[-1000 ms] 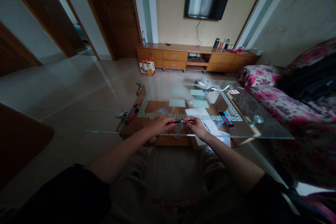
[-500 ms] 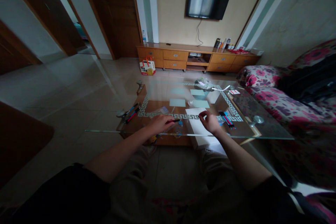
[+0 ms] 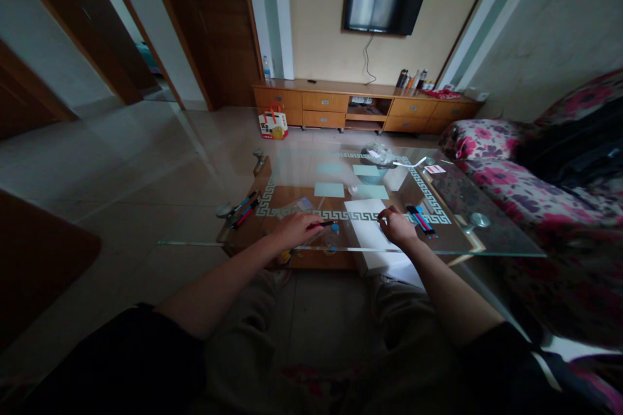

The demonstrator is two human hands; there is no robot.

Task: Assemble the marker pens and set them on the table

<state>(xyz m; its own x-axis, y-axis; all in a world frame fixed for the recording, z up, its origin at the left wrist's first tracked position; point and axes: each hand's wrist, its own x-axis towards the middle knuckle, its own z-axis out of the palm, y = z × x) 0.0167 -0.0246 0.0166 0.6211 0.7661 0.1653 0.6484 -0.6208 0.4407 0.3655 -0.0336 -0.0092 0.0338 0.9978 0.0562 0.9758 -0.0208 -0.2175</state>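
Note:
My left hand is closed around a dark pen, whose tip points right over the glass table. To its right, my right hand has its fingers pinched together above a white box seen through the glass. Whatever those fingers hold, if anything, is too small to make out. Just beyond my right hand lies a bunch of pens in black, blue and red. More pens lie at the left end of the table.
Under the glass, near my left hand, shows a bottle with a blue cap. Toward the back are a plastic bag and a red-and-white card. A flowered sofa stands right; a low TV cabinet lines the wall.
My right hand has moved a little to the right, away from my left hand and closer to the bunch of pens. My left hand keeps the pen in place.

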